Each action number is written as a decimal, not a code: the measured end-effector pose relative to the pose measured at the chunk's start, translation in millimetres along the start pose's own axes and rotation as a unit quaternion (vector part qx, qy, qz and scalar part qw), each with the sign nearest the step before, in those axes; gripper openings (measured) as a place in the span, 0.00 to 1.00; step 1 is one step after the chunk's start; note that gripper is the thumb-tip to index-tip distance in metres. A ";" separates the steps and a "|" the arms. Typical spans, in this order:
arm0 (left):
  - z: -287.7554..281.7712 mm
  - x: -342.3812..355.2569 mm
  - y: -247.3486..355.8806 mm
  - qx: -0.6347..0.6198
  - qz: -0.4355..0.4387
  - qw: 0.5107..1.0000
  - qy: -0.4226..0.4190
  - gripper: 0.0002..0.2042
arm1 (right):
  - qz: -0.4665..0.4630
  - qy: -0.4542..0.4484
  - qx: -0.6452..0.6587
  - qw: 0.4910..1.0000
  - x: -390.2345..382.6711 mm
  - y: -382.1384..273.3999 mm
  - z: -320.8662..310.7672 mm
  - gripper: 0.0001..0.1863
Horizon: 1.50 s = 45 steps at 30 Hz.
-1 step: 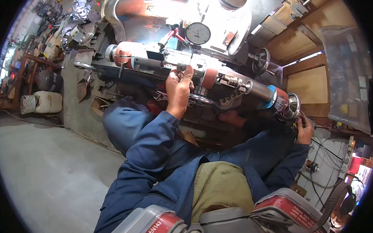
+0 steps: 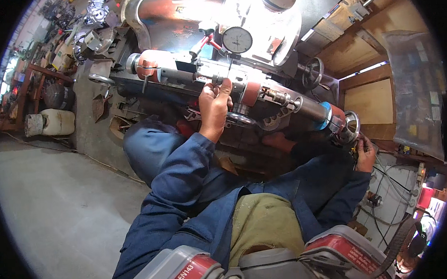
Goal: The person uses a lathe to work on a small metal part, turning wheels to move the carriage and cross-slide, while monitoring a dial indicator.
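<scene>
A long horizontal machine bar (image 2: 261, 91) with red and blue bands runs across the bench in the head view. My left hand (image 2: 214, 104) reaches up to its middle, fingers closed on a small metal knob (image 2: 217, 79) just below a round dial gauge (image 2: 237, 39). At the bar's right end my right hand (image 2: 366, 153) curls around the lower rim of a shiny metal handwheel (image 2: 350, 125). Both arms are in blue sleeves. What lies inside the right palm is hidden.
A large pale metal machine body (image 2: 258, 15) stands behind the bar. Another black handwheel (image 2: 313, 72) sits at the back right. Wooden boxes (image 2: 370, 100) and a plastic sheet (image 2: 413, 88) are to the right, cables (image 2: 383, 203) below. A white jerrycan (image 2: 53, 122) stands on the concrete floor (image 2: 53, 204) at left.
</scene>
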<state>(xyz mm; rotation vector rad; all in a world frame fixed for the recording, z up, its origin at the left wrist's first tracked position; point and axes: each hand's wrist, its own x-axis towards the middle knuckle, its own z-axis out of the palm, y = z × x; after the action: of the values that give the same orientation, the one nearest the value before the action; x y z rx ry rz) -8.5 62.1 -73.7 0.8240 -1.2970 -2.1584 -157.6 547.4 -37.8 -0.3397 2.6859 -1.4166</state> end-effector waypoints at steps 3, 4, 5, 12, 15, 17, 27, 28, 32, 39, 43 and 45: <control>-0.7 2.9 -4.7 0.002 -0.007 1.000 -0.006 0.15 | -0.010 0.063 0.052 0.997 10.4 -12.8 8.4 0.18; -1.1 3.2 -5.2 -0.004 -0.005 1.000 -0.007 0.15 | 0.002 0.092 0.050 0.995 14.6 -17.2 11.7 0.18; -1.6 2.8 -4.7 -0.004 -0.005 1.000 -0.006 0.15 | 0.003 0.091 0.050 0.995 18.3 -22.4 14.3 0.18; -3.7 3.7 -5.5 -0.016 -0.006 1.000 -0.008 0.14 | 0.014 0.133 -0.033 0.991 53.0 -14.6 26.1 0.19; -1.4 3.6 -3.9 -0.020 -0.006 1.000 -0.016 0.13 | 0.019 0.127 -0.077 0.989 66.6 0.9 24.8 0.23; -1.8 3.8 -3.5 -0.018 -0.010 1.000 -0.017 0.13 | 0.009 0.112 -0.084 0.990 73.1 8.1 28.5 0.23; -5.1 7.7 -9.7 -0.063 0.000 0.998 -0.026 0.13 | -0.053 -0.013 -0.114 0.992 62.6 40.1 41.8 0.15; -5.7 8.7 -10.9 -0.067 -0.003 0.997 -0.034 0.13 | -0.048 -0.020 -0.117 0.992 60.9 46.9 42.1 0.15; -2.4 10.2 -14.6 -0.072 0.035 0.996 -0.030 0.12 | -0.037 -0.038 -0.127 0.991 51.5 84.0 27.5 0.16; -4.9 7.7 -10.2 -0.082 0.026 0.996 -0.038 0.12 | 0.073 -0.118 -0.166 0.976 8.0 3.2 14.1 0.18; -2.0 8.6 -12.2 -0.086 0.020 0.995 -0.036 0.12 | 0.051 -0.072 0.003 0.996 -3.6 19.8 0.4 0.21; -4.5 9.1 -12.6 -0.075 0.017 0.996 -0.037 0.12 | 0.035 -0.049 0.011 0.998 -2.1 28.3 -9.3 0.20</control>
<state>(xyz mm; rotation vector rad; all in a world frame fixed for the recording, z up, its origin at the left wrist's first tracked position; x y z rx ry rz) -12.9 58.8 -88.9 0.6632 -1.1574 -2.2476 -161.6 570.9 -55.9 -0.3029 2.5763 -1.3717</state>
